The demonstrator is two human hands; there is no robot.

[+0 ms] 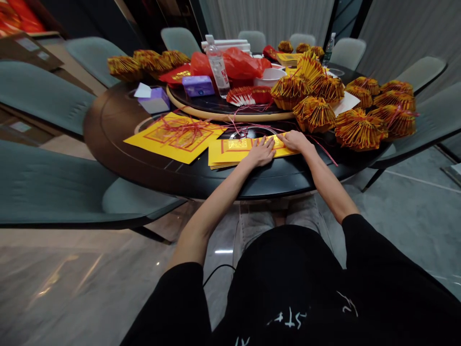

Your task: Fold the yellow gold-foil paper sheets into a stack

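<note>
A stack of yellow joss paper (228, 156) with red and gold print lies at the near edge of the dark round table. My left hand (262, 151) rests flat on its top sheet, fingers spread. At the paper's right end, my right hand (293, 141) has its fingers bent and closed on the sheet's far edge; the thumb is partly hidden. To the left, another yellow printed sheet (187, 153) carries a loose bundle of thin red strings (183, 132). More red string (326, 151) trails beside my right hand.
Pleated gold paper bundles (360, 129) crowd the right side, with others (124, 68) at back left. On the raised turntable (201, 114) stand a water bottle (218, 69), a purple tissue pack (198, 86) and red plastic bags (241, 62). Chairs (46, 182) surround the table.
</note>
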